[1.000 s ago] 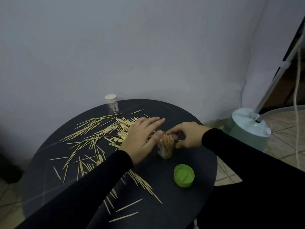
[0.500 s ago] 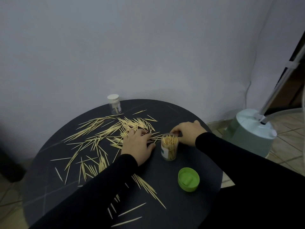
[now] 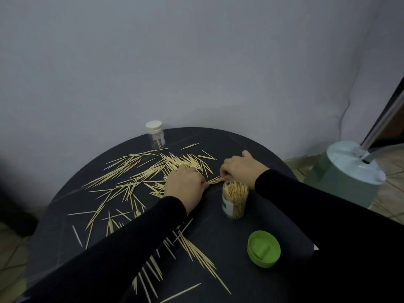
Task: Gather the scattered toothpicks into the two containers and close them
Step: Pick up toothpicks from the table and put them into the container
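Both hands, left hand (image 3: 185, 185) and right hand (image 3: 239, 169), close their grip on a toothpick bundle (image 3: 215, 179) just beside the open container (image 3: 235, 199), keeping the transfer short.

I can't read any text; the label (image 3: 226, 207) on the open toothpick jar (image 3: 235, 201) is just a white-green blur.

One head view only, nothing shared with another. You look forward and down, close over the round table (image 3: 218, 237), which fills the lower frame. Wall (image 3: 196, 62) takes the upper half; floor (image 3: 389, 193) shows at right edge. Your sleeves enter from the bottom.
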Demonstrator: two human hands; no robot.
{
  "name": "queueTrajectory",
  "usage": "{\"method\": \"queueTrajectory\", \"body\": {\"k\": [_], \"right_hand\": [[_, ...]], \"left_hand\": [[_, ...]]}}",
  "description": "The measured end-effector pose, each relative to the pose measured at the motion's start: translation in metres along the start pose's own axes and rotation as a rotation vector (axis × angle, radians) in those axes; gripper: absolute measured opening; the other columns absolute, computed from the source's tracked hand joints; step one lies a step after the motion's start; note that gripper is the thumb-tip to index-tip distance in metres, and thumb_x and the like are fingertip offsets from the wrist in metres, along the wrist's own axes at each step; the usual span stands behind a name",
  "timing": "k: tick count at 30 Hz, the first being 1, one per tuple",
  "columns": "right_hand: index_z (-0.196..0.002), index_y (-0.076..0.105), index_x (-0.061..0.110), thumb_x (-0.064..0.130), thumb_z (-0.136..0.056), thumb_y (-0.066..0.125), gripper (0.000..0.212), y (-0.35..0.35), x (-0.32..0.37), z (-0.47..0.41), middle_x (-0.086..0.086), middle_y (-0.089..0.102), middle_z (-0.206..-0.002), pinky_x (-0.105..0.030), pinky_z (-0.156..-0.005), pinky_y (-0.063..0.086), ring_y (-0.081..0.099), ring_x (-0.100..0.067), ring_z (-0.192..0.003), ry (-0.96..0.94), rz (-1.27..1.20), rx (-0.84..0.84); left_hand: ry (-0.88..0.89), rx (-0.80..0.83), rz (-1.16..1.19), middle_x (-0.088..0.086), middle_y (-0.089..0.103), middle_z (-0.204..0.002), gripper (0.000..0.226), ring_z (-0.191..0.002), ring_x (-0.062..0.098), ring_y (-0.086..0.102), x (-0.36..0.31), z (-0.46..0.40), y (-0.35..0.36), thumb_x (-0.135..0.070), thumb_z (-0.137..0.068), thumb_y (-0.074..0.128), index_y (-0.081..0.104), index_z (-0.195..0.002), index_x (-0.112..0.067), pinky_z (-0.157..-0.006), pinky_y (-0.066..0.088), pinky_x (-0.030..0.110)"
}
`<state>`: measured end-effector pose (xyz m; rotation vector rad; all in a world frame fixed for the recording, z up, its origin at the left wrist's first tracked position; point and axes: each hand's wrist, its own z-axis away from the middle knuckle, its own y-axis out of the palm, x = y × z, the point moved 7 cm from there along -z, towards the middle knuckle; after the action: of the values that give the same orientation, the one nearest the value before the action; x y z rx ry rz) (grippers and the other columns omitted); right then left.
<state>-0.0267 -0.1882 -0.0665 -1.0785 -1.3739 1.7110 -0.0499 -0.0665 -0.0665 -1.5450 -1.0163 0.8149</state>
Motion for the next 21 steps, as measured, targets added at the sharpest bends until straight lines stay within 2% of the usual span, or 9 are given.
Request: {"method": "queueTrajectory", "body": {"k": [3,7,16,18,21], "right_hand": [[-0.122,0.051,0.024,0.030,-0.100,0.045,0.023,0.007,0.003,-0.004,0.003,0.053,-0.124,-0.040,-0.103,0.026,0.049,-0.016,-0.114,-0.052,0.081,0.034],[-0.117,0.052,0.023,0.027,-0.101,0.039,0.020,0.007,-0.002,0.000,0.001,0.055,-0.122,-0.042,-0.102,0.026,0.049,-0.019,-0.114,-0.029,0.104,0.008],[-0.117,0.053,0.022,0.026,-0.100,0.045,0.019,-0.001,-0.020,0.009,0.002,0.057,-0.119,-0.040,-0.102,0.025,0.049,-0.016,-0.111,0.093,-0.108,0.043],[-0.117,0.053,0.022,0.028,-0.101,0.044,0.020,0.001,-0.018,0.011,0.002,0.058,-0.119,-0.039,-0.102,0.025,0.049,-0.016,-0.111,0.090,-0.120,0.065],[-0.116,0.054,0.021,0.028,-0.101,0.042,0.019,0.002,-0.014,0.016,0.001,0.057,-0.118,-0.039,-0.101,0.026,0.049,-0.016,-0.110,0.090,-0.111,0.065]], "left_hand": [[0.069,0.015,-0.025,-0.006,0.062,-0.105,0.030,-0.098,0.015,0.047,-0.001,-0.004,-0.001,-0.042,-0.098,0.042,0.066,-0.110,-0.028,-0.084,0.045,0.032],[0.119,0.029,-0.055,-0.005,0.061,-0.107,0.029,-0.098,0.017,0.047,0.002,-0.008,0.004,-0.040,-0.099,0.041,0.063,-0.109,-0.024,-0.086,0.045,0.034],[0.049,-0.010,0.047,-0.004,0.055,-0.108,0.024,-0.102,0.016,0.045,0.013,-0.016,-0.003,-0.039,-0.097,0.045,0.061,-0.107,-0.025,-0.087,0.043,0.032],[0.045,-0.008,0.065,-0.004,0.057,-0.107,0.024,-0.105,0.017,0.048,0.011,-0.015,-0.006,-0.039,-0.097,0.046,0.063,-0.107,-0.025,-0.088,0.044,0.032],[0.039,0.010,0.125,-0.004,0.064,-0.100,0.023,-0.098,0.016,0.056,0.008,-0.014,-0.007,-0.036,-0.096,0.049,0.066,-0.103,-0.022,-0.088,0.049,0.033]]}}
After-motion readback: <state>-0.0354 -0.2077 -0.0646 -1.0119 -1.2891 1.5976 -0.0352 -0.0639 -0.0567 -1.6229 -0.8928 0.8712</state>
